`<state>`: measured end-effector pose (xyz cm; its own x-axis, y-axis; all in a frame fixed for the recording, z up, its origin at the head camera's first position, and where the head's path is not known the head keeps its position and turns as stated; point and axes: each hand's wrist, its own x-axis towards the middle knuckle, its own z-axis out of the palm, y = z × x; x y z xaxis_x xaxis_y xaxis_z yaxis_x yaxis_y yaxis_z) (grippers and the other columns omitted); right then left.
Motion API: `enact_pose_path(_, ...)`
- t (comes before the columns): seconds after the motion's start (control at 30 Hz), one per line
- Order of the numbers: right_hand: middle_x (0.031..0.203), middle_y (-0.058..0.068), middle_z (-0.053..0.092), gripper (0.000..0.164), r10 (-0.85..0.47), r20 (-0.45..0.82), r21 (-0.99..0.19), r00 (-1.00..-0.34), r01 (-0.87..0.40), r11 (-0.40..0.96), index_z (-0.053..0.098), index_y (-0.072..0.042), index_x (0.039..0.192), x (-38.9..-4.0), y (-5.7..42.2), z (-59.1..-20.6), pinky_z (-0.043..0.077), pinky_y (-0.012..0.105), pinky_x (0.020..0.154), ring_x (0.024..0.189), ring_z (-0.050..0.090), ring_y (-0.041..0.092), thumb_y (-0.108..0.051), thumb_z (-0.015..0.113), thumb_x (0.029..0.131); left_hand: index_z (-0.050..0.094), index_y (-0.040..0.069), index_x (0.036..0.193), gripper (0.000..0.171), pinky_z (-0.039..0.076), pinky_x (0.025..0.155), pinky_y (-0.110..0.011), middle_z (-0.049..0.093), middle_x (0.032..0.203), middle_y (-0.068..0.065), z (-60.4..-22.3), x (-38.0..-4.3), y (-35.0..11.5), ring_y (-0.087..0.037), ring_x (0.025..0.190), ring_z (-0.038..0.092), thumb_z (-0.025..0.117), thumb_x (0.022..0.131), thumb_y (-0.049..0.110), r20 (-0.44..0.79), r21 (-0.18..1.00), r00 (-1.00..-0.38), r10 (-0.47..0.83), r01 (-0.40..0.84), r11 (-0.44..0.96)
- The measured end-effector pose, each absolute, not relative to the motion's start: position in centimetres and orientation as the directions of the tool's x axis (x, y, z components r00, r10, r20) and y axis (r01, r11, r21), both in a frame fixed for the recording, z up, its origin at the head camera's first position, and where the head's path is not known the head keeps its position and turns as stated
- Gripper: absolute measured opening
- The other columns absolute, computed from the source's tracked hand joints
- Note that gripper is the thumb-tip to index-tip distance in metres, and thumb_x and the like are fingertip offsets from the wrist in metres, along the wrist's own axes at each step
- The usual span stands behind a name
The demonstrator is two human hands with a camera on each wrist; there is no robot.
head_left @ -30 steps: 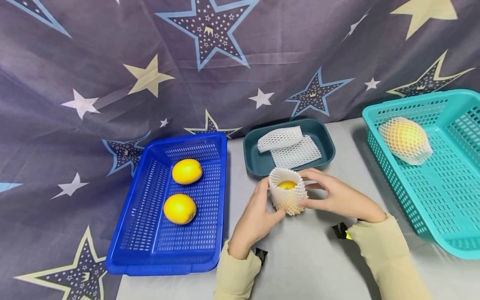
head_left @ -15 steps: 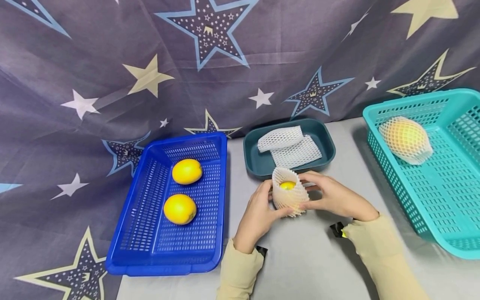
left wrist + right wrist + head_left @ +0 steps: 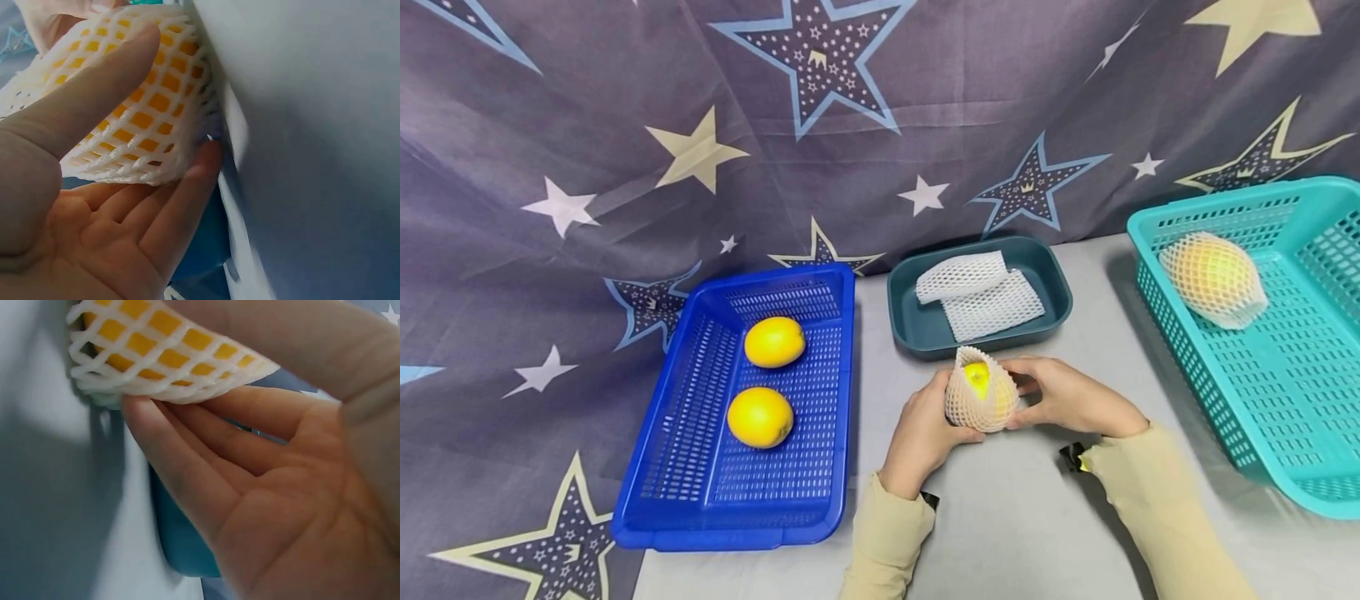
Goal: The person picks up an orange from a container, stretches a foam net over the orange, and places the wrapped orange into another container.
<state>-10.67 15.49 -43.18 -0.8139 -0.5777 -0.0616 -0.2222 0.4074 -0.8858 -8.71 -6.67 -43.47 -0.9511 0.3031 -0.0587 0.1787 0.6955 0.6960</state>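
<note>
A round yellow fruit sits inside a white foam net sleeve in front of the dark green tray. Its top shows through the sleeve's open, pointed mouth. My left hand grips the wrapped fruit from the left. In the left wrist view the thumb lies across the netting, with the fingers on the other side. From the right, my right hand holds the same bundle. The right wrist view shows its fingers bent against the sleeve's lower edge, the thumb tip partly out of frame.
On the left, a blue basket holds two bare yellow fruits. Behind the hands, a dark green tray contains flat foam nets. A turquoise basket on the right holds another net-wrapped fruit. A star-patterned cloth hangs behind.
The sleeve has spread from an upright tube into a rounder shape around the fruit, and more of the fruit's top shows. Both hands have shifted slightly while keeping hold.
</note>
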Motion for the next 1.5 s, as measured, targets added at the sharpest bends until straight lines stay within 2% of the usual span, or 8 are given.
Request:
enact_pose_path(0.17,0.139,0.025,0.054,0.072,-0.574,-0.049,-0.884,-0.818,-0.232,0.406,0.048,0.01,0.138,-10.8,15.6,-43.3,0.055,0.038,0.094,0.117,0.061,0.035,-0.004,0.084,0.077,0.055,0.008,0.135,0.08,0.05,0.099,-0.039,0.066,0.128,-0.008,-43.6,-8.8,-6.9,-0.023,0.117,0.062,0.094,0.066,0.02,-0.057,0.717,-0.952,0.301,0.171,0.676)
enact_pose_path(0.33,0.135,0.019,0.058,0.073,-0.546,-0.003,-0.914,-0.838,-0.219,0.34,0.045,0.003,0.143,-10.7,16.1,-43.0,0.056,0.036,0.093,0.117,0.061,0.032,-0.013,0.082,0.082,0.056,0.011,0.136,0.078,0.054,0.092,-0.033,0.068,0.12,-0.005,-43.4,-9.1,-7.5,-0.017,0.107,0.064,0.092,0.07,0.029,-0.059,0.816,-0.953,0.297,0.125,0.565)
enact_pose_path(0.6,0.123,0.015,0.063,0.071,-0.473,0.066,-0.965,-0.879,-0.176,0.193,0.046,-0.004,0.144,-10.4,17.0,-42.3,0.058,0.033,0.087,0.109,0.065,0.015,-0.009,0.081,0.083,0.055,0.01,0.134,0.069,0.058,0.083,-0.031,0.069,0.113,-0.006,-42.5,-9.2,-7.5,-0.014,0.097,0.068,0.089,0.075,0.025,-0.069,0.966,-0.952,0.298,0.011,0.258)
enact_pose_path(0.73,0.12,0.015,0.064,0.066,-0.475,0.069,-0.972,-0.878,-0.166,0.165,0.046,-0.001,0.143,-10.4,17.3,-41.9,0.058,0.03,0.087,0.107,0.065,0.012,-0.008,0.077,0.086,0.049,0.007,0.132,0.065,0.058,0.084,-0.031,0.065,0.121,-0.012,-42.0,-9.2,-7.4,-0.019,0.102,0.068,0.086,0.078,0.017,-0.088,0.996,-0.94,0.331,-0.094,0.0)
enact_pose_path(0.83,0.121,0.014,0.064,0.061,-0.474,0.06,-0.97,-0.878,-0.163,0.178,0.046,-0.001,0.143,-10.5,17.4,-41.7,0.057,0.027,0.088,0.109,0.063,0.011,-0.008,0.074,0.089,0.044,0.007,0.135,0.069,0.057,0.087,-0.031,0.061,0.128,-0.014,-41.8,-9.4,-7.3,-0.021,0.107,0.066,0.084,0.08,0.017,-0.094,0.983,-0.928,0.36,-0.144,-0.113)
enact_pose_path(1.07,0.14,0.01,0.051,0.058,-0.43,0.036,-0.974,-0.902,-0.127,0.186,0.045,-0.008,0.145,-10.5,16.6,-41.6,0.056,0.027,0.084,0.12,0.056,0.013,-0.014,0.071,0.093,0.046,0.013,0.141,0.069,0.058,0.087,-0.032,0.061,0.131,-0.012,-42.2,-9.5,-7.2,-0.022,0.107,0.067,0.082,0.083,0.019,-0.1,0.982,-0.929,0.357,-0.15,-0.115)
enact_pose_path(1.27,0.143,0.007,0.048,0.057,-0.387,0.03,-0.983,-0.922,-0.097,0.154,0.047,-0.012,0.143,-10.3,15.2,-41.6,0.056,0.029,0.085,0.13,0.049,0.029,-0.018,0.072,0.092,0.048,0.016,0.14,0.064,0.058,0.084,-0.031,0.064,0.127,-0.01,-42.1,-9.1,-6.9,-0.021,0.102,0.068,0.08,0.084,0.016,-0.113,0.987,-0.941,0.32,-0.143,-0.073)
enact_pose_path(1.5,0.144,0.006,0.046,0.056,-0.387,0.039,-0.979,-0.921,-0.113,0.171,0.045,-0.014,0.144,-10.2,14.7,-41.7,0.053,0.03,0.089,0.132,0.046,0.034,-0.019,0.069,0.094,0.049,0.016,0.138,0.063,0.058,0.08,-0.029,0.065,0.125,-0.009,-42.1,-9.0,-6.9,-0.02,0.101,0.068,0.081,0.084,0.018,-0.119,0.99,-0.95,0.29,-0.134,-0.035)
